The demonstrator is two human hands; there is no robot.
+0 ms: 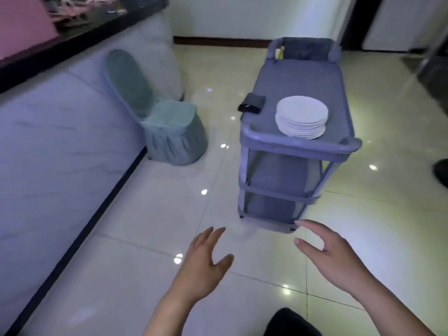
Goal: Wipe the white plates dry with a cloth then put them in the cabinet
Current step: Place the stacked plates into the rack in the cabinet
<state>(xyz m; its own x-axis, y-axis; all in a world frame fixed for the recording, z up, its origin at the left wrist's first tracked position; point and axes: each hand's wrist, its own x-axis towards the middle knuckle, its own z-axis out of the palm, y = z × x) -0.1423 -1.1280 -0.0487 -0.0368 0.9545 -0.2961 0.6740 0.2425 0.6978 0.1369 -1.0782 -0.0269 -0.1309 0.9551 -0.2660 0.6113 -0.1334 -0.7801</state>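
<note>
**Plates stacked on the cart, both hands bare and empty**

While the glossy tiled floor fills the view, a grey three-shelf cart stands on it, bearing on its top shelf's near end a neat stack of round white plates. Left hand and right hand hover below, fingers spread, holding nothing.

Counter top at ten o'clock: smeared by blur, the items on it unreadable.
Dark object on the cart's left rim: too blurred to name.
Black shape at three o'clock: cut by the edge.
Dark mass at six o'clock: cropped.
Plates: stacked, count unclear.
Forearms: run out of frame.
</note>
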